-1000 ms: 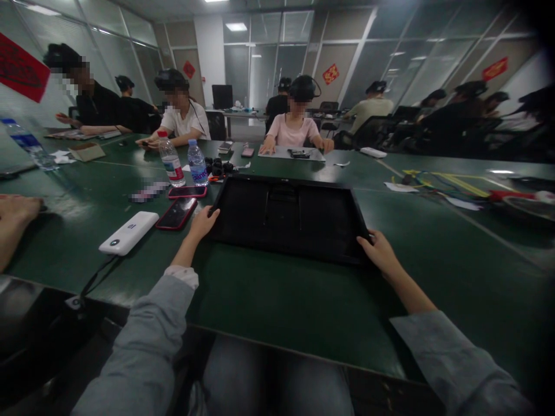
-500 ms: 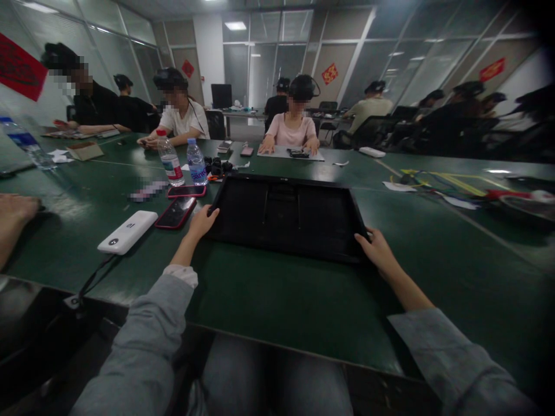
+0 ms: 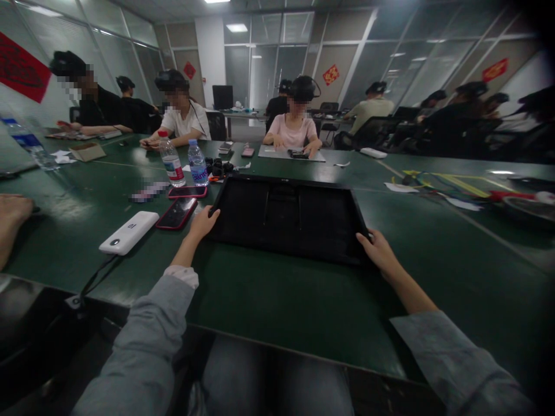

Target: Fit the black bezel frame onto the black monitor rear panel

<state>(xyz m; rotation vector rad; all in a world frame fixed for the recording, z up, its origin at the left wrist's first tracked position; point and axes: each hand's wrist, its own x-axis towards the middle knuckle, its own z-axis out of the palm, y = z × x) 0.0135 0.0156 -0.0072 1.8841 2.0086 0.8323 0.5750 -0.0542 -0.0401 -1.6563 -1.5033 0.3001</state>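
Note:
A wide black rectangular panel [image 3: 281, 222] with a raised rim, like a shallow tray or a monitor casing, lies before me at the table's near side. My left hand [image 3: 203, 223] is closed on its left edge, the thumb along the rim. On the right edge, near the front corner, my right hand [image 3: 376, 247] grips it with the thumb on top. The fingers of both hands are mostly hidden behind the edges. Left of the panel, close to my left hand, lies a phone in a red case [image 3: 177, 214].
A white power bank [image 3: 130, 233] with a cable, a second phone [image 3: 188, 192] and two water bottles [image 3: 172, 162] stand or lie left on the green table [image 3: 269, 294]. Another person's hand [image 3: 15, 211] rests far left. Cables [image 3: 451, 182] lie right. A person [image 3: 291, 128] sits opposite.
My hands and the black panel stay almost in place; the view shifts very slightly. The person opposite has moved their hands on the light board.

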